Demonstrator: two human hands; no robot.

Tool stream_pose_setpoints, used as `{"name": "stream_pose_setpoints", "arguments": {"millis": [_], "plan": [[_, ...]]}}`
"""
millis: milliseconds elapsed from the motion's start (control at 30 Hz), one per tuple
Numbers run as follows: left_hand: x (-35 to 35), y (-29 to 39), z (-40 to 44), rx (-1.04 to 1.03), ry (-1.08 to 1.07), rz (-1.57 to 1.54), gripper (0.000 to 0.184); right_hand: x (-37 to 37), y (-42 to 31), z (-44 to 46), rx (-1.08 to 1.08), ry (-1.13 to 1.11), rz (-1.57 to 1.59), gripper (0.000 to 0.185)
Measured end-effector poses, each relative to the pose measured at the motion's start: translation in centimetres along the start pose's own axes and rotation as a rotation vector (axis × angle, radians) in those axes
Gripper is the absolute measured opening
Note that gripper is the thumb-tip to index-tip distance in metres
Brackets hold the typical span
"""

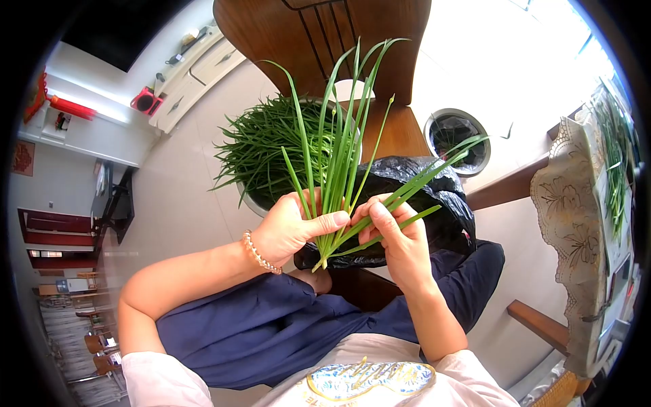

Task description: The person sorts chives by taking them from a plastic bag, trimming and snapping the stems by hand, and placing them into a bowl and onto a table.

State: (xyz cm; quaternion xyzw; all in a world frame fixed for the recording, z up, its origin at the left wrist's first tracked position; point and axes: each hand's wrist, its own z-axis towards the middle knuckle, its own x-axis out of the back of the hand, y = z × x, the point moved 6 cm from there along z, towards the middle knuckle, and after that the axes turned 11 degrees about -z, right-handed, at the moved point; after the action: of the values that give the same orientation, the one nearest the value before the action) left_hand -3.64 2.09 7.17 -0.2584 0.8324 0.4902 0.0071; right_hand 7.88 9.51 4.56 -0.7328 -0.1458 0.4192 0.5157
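As the left fingers (329, 222) and right fingers (384, 218) pinch them, the green leaves (331, 193) fan out — long, slender, pointed.

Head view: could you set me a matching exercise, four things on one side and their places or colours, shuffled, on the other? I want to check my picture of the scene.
Things
1. Held leaves
2. Bracelet
3. Leaf pile
4. Bag

Places or colours
A. Heaped in a round bowl
B. Black and crinkled
C. Gripped by both the left hand and the right hand
D. Around the left wrist

Right pairs: 1-C, 2-D, 3-A, 4-B
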Motion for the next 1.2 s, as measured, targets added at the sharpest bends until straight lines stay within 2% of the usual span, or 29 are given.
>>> {"name": "stream_pose_setpoints", "arguments": {"millis": [333, 367, 467, 567, 967, 1200], "plan": [[-1.5, 0.4, -0.5, 0.044, -0.112, 0.025, 0.038, -0.5, -0.5, 0.2, 0.032, 0.054, -0.092, 0.013], [-1.5, 0.4, -0.5, 0.04, -0.115, 0.027, 0.038, -0.5, -0.6, 0.3, 0.032, 0.059, -0.092, 0.019], [-1.2, -0.2, -0.3, 0.047, -0.107, 0.0, 0.037, -0.7, -1.0, 0.3, 0.013, 0.093, -0.067, 0.02], [-1.5, -0.1, -0.5, 0.059, -0.11, 0.006, 0.034, -0.5, -0.5, 0.4, -0.007, 0.037, -0.175, 0.018], [-1.0, 0.0, -0.3, -0.001, -0.08, 0.029, 0.029, -0.1, -0.5, 0.1, -0.033, 0.059, -0.062, 0.02], [-0.8, -0.3, -0.1, -0.026, -0.072, 0.042, 0.027, -0.4, -0.4, 0.2, -0.021, -0.007, 0.038, 0.012]]}}
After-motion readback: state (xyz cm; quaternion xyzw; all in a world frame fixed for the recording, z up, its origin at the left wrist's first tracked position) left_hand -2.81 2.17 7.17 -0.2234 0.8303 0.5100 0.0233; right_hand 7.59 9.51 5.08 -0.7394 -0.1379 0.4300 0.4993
